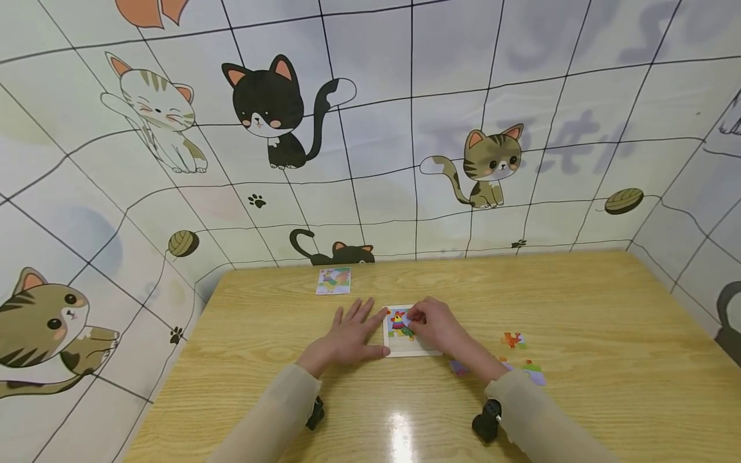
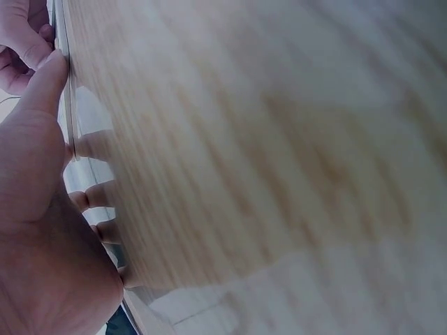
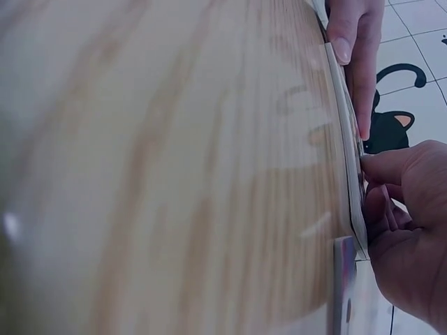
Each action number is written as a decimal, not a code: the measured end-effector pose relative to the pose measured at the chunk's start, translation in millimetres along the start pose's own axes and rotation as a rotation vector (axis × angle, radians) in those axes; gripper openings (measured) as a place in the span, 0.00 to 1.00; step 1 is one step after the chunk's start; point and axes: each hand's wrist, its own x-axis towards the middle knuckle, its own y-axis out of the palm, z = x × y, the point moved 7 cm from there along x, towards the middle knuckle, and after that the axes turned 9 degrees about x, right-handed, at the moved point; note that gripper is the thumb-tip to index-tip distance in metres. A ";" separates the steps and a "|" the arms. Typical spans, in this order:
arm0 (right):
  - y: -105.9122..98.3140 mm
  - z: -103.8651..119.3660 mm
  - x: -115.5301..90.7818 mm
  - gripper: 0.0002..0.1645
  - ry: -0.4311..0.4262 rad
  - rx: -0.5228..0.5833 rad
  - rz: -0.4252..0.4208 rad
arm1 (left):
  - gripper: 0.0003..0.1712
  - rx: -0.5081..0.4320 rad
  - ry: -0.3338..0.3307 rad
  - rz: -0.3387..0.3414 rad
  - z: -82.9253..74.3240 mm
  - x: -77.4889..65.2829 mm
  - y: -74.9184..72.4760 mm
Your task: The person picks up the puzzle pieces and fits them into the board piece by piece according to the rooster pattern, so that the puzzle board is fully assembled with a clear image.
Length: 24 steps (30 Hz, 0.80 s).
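Observation:
A square puzzle tray [image 1: 405,353] with a pale wooden border lies flat on the table, holding a partly filled picture of a colourful rooster [image 1: 398,320]. My left hand [image 1: 351,335] rests with fingers spread at the tray's left side, index fingertip and thumb touching its border. Bent over the tray's right part, my right hand [image 1: 438,326] pinches a puzzle piece between thumb and fingers; most of that piece is hidden. In the right wrist view the right thumb [image 3: 391,166] reaches over the tray edge [image 3: 342,118], with the left hand [image 3: 356,49] beyond.
Loose puzzle pieces lie to the right: an orange-and-green one [image 1: 512,339], a green-and-purple one [image 1: 534,372], and a purple one [image 1: 458,367] by the right forearm. A picture card [image 1: 334,281] lies near the back edge of the wooden table [image 1: 278,308]. A cat-print curtain [image 1: 382,141] stands behind.

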 end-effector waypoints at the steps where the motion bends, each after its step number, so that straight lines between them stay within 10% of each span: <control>1: 0.0 0.7 0.1 0.03 -0.002 -0.001 0.000 | 0.48 -0.004 0.001 -0.001 0.0 0.2 -0.1; 10: -17.3 -0.1 -7.2 0.07 -0.048 0.133 0.011 | 0.49 -0.001 -0.006 0.002 -0.4 -1.2 0.1; 24: -106.6 -44.3 -47.8 0.13 0.010 0.113 0.032 | 0.49 -0.008 0.005 -0.006 -1.1 -0.8 -0.6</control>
